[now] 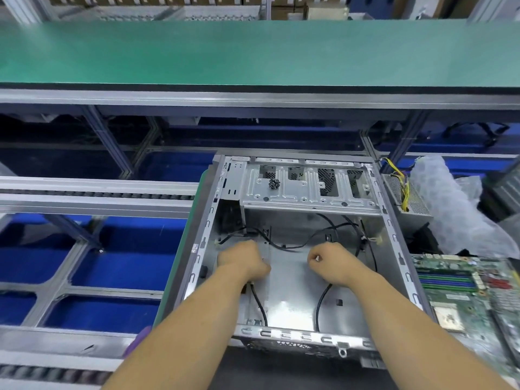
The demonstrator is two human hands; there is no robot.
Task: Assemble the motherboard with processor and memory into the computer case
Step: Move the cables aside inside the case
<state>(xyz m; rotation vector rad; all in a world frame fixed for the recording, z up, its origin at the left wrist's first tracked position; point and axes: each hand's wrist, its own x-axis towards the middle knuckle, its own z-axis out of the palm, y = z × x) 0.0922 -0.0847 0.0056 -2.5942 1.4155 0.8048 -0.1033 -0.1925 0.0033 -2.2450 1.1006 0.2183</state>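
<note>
An open grey computer case [394, 237] lies on its side in front of me, its bare floor panel showing. Both my hands are inside it. My left hand [243, 260] is curled round a black cable [260, 304] that runs down toward the case's near edge. My right hand [332, 263] is curled round a second black cable [320, 305]. More black cables [292, 246] loop across the back of the case floor. The green motherboard [461, 291], with memory sticks and a processor socket, lies outside the case on the right.
A drive cage [304, 187] spans the case's far end. A power supply with yellow wires [405, 192] and bubble wrap [450, 209] lie at the right. Conveyor rails [98, 192] and blue bins [126, 266] are left; a green shelf [253, 52] runs above.
</note>
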